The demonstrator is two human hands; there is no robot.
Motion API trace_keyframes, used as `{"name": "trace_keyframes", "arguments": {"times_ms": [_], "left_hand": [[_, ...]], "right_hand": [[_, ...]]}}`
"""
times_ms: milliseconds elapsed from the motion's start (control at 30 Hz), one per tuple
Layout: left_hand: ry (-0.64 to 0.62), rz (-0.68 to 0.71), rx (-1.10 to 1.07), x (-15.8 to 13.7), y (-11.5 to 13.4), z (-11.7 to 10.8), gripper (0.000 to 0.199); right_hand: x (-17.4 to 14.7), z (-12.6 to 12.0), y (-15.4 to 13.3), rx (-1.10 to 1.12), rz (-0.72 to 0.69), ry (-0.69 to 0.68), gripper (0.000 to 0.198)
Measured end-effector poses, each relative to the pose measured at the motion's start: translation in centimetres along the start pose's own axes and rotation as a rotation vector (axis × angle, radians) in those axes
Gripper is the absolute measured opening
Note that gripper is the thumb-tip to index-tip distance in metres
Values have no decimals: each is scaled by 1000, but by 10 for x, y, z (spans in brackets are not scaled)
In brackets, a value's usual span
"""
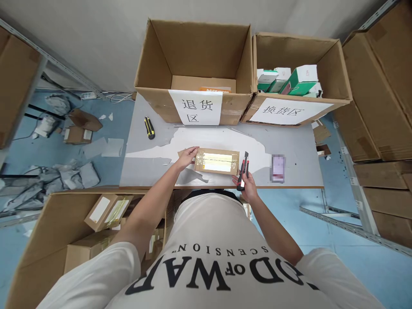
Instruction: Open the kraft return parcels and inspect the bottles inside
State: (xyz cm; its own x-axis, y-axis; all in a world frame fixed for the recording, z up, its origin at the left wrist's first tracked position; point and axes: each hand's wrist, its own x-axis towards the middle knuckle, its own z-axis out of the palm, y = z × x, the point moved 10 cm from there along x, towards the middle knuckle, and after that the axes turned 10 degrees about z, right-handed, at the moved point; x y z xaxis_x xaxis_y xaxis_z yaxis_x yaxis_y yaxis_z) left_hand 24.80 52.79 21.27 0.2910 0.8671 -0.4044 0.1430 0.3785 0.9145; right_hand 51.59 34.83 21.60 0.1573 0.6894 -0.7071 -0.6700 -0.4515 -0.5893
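Note:
A small taped cardboard box (216, 162) with a pale label lies in front of me at the near side of the table. My left hand (187, 159) grips its left end, the thumb and fingers around the edge. In my right hand (248, 185) is a black and red box cutter (243, 171), pointing away from me beside the box's right end. Some fingers of that hand are close to the box's lower right corner; whether they touch it I cannot tell.
At the table's back stand a large open carton (196, 51) and another carton (299, 47) holding several green-white boxes. A yellow-black cutter (149, 128) lies left, a phone (278, 168) right. A big carton (35, 240) with parcels is at my left; shelving (357, 201) stands right.

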Motion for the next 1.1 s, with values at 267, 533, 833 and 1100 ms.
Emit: {"name": "trace_keyframes", "arguments": {"times_ms": [267, 533, 833, 1100], "left_hand": [[112, 13, -220, -28, -6, 2, 46], [414, -56, -389, -93, -48, 31, 30], [406, -157, -504, -112, -66, 53, 33], [315, -131, -55, -96, -53, 28, 47]], "right_hand": [[46, 15, -66, -182, -150, -29, 41], [118, 89, -127, -510, -125, -177, 36], [140, 113, -120, -626, -148, -186, 30], [110, 85, -125, -553, -247, -109, 38]]}}
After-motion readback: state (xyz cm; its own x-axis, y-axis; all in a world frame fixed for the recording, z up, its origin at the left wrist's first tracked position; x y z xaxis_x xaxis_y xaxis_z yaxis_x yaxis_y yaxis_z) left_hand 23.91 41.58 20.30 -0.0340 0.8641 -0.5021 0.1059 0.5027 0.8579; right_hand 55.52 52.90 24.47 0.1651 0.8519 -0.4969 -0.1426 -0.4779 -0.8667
